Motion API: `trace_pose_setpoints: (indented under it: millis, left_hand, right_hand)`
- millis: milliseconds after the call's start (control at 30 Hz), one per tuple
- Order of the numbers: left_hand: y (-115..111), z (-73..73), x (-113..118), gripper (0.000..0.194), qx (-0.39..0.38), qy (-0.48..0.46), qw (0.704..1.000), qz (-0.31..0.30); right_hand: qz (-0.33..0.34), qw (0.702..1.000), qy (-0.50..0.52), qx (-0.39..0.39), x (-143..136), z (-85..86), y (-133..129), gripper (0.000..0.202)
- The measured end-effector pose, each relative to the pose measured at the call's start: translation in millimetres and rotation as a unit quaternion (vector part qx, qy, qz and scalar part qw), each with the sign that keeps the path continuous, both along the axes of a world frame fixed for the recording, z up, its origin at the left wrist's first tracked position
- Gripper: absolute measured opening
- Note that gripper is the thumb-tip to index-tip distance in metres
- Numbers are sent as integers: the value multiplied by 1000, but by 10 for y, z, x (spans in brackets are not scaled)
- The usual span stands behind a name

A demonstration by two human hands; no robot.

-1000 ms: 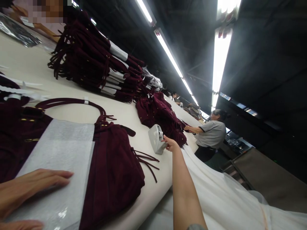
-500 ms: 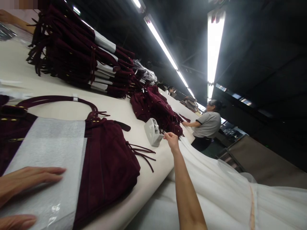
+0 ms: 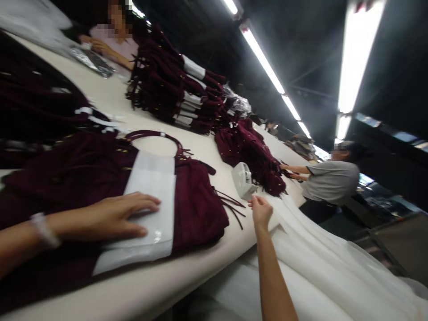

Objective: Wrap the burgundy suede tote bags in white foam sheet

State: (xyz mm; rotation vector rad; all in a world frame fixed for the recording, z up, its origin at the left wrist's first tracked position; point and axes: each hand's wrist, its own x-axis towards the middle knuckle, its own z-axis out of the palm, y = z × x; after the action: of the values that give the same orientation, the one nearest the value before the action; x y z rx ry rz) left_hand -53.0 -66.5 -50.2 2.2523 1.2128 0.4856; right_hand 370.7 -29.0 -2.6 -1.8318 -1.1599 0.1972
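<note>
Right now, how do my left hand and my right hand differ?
The left hand is spread open over the white wrapping on the bag; the right hand is pinched together near the tape dispenser. The left hand has a white band at its wrist; the right hand shows none. Both are without gloves.

Tape dispenser [image 3: 242,182] on table [image 3: 205,147], right of bag [image 3: 197,207]
</note>
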Motion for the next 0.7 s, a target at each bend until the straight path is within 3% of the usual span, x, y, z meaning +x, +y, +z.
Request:
trace_pose_setpoints:
  millis: [67,167,267,333,467,700]
  left_hand:
    - [-33,122,9,51,-44,17,998,-51]
    - [-25,261,49,45,-55,33,996,-54]
    - [-44,308,70,44,-43,49,996,-57]
    - [-68,301,71,43,-28,50,997,-59]
    - [-90,265,63,41,-8,41,997,-64]
    - [-71,243,49,37,12,28,997,-68]
  right_hand:
    - [98,984,129,77,-447,66,-306,33]
    - [228,935,270,18,-1227,113,-874,36]
    - [274,901,329,-64,-1950,20,-1326,34]
    - [270,892,353,-82,-2293,-96,-1455,35]
    - [241,889,382,-78,-2632,-265,-1448,35]
    - [207,897,386,-61,-2799,-367,-1319,37]
